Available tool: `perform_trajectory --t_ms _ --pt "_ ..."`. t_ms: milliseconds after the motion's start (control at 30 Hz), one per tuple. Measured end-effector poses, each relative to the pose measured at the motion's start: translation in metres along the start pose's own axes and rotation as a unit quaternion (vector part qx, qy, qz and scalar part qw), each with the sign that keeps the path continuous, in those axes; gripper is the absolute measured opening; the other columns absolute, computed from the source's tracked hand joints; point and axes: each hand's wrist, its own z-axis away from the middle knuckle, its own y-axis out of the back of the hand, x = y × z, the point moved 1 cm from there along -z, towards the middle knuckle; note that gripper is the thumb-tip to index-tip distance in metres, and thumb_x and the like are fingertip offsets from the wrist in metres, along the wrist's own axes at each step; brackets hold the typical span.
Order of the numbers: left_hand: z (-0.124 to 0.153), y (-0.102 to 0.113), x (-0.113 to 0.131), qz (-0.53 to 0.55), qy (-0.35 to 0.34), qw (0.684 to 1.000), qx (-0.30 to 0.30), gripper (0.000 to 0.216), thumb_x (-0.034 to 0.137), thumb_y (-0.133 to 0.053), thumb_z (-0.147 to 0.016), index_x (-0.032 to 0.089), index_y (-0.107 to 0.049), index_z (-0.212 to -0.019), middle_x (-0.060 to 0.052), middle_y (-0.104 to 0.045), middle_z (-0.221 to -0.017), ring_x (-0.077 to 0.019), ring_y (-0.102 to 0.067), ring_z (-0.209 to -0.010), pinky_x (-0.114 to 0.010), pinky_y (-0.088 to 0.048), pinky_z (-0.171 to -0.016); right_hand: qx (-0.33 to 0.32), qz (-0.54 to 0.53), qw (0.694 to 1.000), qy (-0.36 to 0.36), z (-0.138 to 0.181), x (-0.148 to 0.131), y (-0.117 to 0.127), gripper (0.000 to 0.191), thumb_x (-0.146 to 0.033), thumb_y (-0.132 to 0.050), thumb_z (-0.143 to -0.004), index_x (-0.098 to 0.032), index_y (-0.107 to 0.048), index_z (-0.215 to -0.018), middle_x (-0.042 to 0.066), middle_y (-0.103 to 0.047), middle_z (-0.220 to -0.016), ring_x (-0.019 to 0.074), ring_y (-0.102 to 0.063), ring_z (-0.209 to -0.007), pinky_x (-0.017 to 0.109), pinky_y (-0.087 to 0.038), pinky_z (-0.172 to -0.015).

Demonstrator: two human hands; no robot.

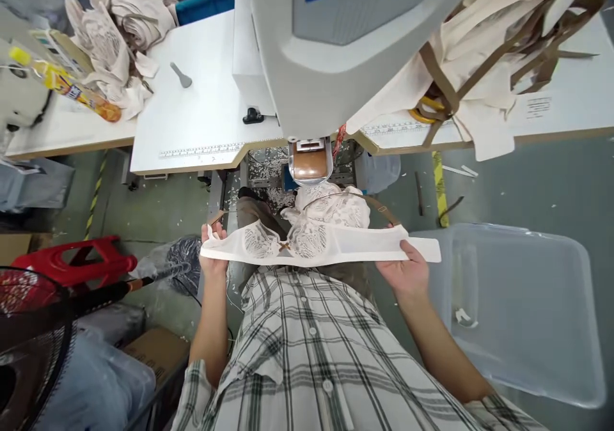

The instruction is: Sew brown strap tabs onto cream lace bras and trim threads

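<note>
A white lace bra [307,242] is stretched out flat above my lap. My left hand [213,258] grips its left band end, fingers closed around the cloth. My right hand [407,270] holds the right band end from below, thumb on top. More lace pieces [330,204] with a brown strap lie on my lap just behind it, under the sewing machine head [336,47].
The white sewing table [192,117] carries a ruler strip and a heap of lace cloth [115,41] at the left. Beige cloth with brown straps [499,54] hangs at the right. A clear plastic bin [518,303] stands at my right, a red stool [71,261] and black fan at my left.
</note>
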Motion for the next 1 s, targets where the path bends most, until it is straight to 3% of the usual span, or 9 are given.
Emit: perform_trajectory --t_ms 233,333,467,567,600,700,800,900,1000 --pt "0.013 -0.011 0.008 0.054 0.019 0.998 0.001 0.021 0.033 -0.055 -0.098 0.031 -0.071 -0.112 -0.002 -0.073 -0.118 -0.0155 -0.068 -0.111 -0.033 -0.053 -0.101 0.004 0.016 1.0 0.007 -0.001 0.005 0.003 0.032 -0.022 -0.046 -0.089 -0.023 -0.073 -0.106 0.004 -0.078 -0.116 0.0131 -0.067 -0.12 0.032 -0.049 -0.111" --pt "0.021 -0.019 0.014 0.062 0.021 0.998 -0.001 0.023 0.03 -0.058 -0.096 0.03 -0.07 -0.115 -0.002 -0.074 -0.115 -0.0175 -0.069 -0.109 -0.035 -0.054 -0.099 -0.004 0.138 0.99 0.0 0.004 0.003 0.005 0.028 -0.032 -0.049 -0.09 -0.025 -0.073 -0.101 0.005 -0.079 -0.109 0.0185 -0.071 -0.11 0.038 -0.054 -0.102" --pt "0.041 -0.042 0.034 -0.015 -0.03 0.998 -0.043 0.031 0.031 -0.07 -0.088 0.027 -0.07 -0.118 -0.006 -0.074 -0.116 -0.0215 -0.072 -0.102 -0.036 -0.057 -0.093 -0.167 0.461 0.868 -0.084 0.032 -0.009 -0.009 0.021 -0.044 -0.074 -0.077 -0.024 -0.076 -0.084 0.006 -0.077 -0.082 0.0227 -0.07 -0.072 0.035 -0.059 -0.069" --pt "0.069 -0.074 0.048 -0.153 -0.13 0.972 -0.118 0.045 0.029 -0.077 -0.083 0.026 -0.066 -0.127 -0.009 -0.071 -0.125 -0.0243 -0.07 -0.111 -0.037 -0.055 -0.099 -0.339 0.522 0.774 -0.117 0.063 -0.002 -0.045 0.025 -0.043 -0.083 -0.073 -0.022 -0.075 -0.082 0.004 -0.075 -0.077 0.0182 -0.066 -0.069 0.028 -0.054 -0.067" --pt "0.08 -0.088 0.049 -0.209 -0.16 0.952 -0.155 0.048 0.027 -0.076 -0.083 0.025 -0.064 -0.129 -0.009 -0.07 -0.128 -0.0253 -0.068 -0.115 -0.039 -0.053 -0.103 -0.38 0.495 0.772 -0.121 0.071 0.006 -0.062 0.031 -0.051 -0.078 -0.079 -0.021 -0.075 -0.089 0.006 -0.076 -0.086 0.0191 -0.068 -0.079 0.029 -0.055 -0.072" --pt "0.114 -0.13 0.038 -0.385 -0.262 0.836 -0.289 0.047 0.02 -0.066 -0.089 0.022 -0.06 -0.136 -0.013 -0.067 -0.133 -0.0291 -0.063 -0.125 -0.047 -0.047 -0.112 -0.385 0.313 0.855 -0.15 0.08 0.041 -0.114 0.066 -0.075 -0.064 -0.08 -0.023 -0.064 -0.122 0.01 -0.072 -0.121 0.0228 -0.07 -0.105 0.037 -0.055 -0.091" --pt "0.143 -0.157 0.022 -0.454 -0.341 0.725 -0.39 0.062 0.009 -0.053 -0.088 0.014 -0.044 -0.149 -0.022 -0.055 -0.146 -0.034 -0.051 -0.139 -0.055 -0.041 -0.117 -0.354 0.267 0.89 -0.106 0.073 0.067 -0.148 0.059 -0.068 -0.069 -0.081 -0.024 -0.064 -0.119 0.004 -0.072 -0.114 0.0192 -0.067 -0.104 0.032 -0.054 -0.093" --pt "0.153 -0.162 0.028 -0.451 -0.331 0.705 -0.437 0.077 0.002 -0.045 -0.085 0.013 -0.026 -0.159 -0.024 -0.041 -0.157 -0.0317 -0.043 -0.146 -0.052 -0.045 -0.116 -0.347 0.287 0.891 -0.065 0.066 0.067 -0.157 0.045 -0.058 -0.073 -0.082 -0.023 -0.067 -0.108 0.001 -0.072 -0.101 0.0178 -0.065 -0.096 0.029 -0.053 -0.087" --pt "0.147 -0.16 0.058 -0.434 -0.314 0.725 -0.432 0.067 0.002 -0.042 -0.088 0.022 -0.04 -0.152 -0.016 -0.044 -0.158 -0.0262 -0.05 -0.141 -0.044 -0.053 -0.108 -0.376 0.335 0.863 -0.041 0.065 0.053 -0.156 0.042 -0.059 -0.07 -0.083 -0.02 -0.067 -0.097 0.0 -0.069 -0.089 0.0159 -0.062 -0.081 0.027 -0.051 -0.075"
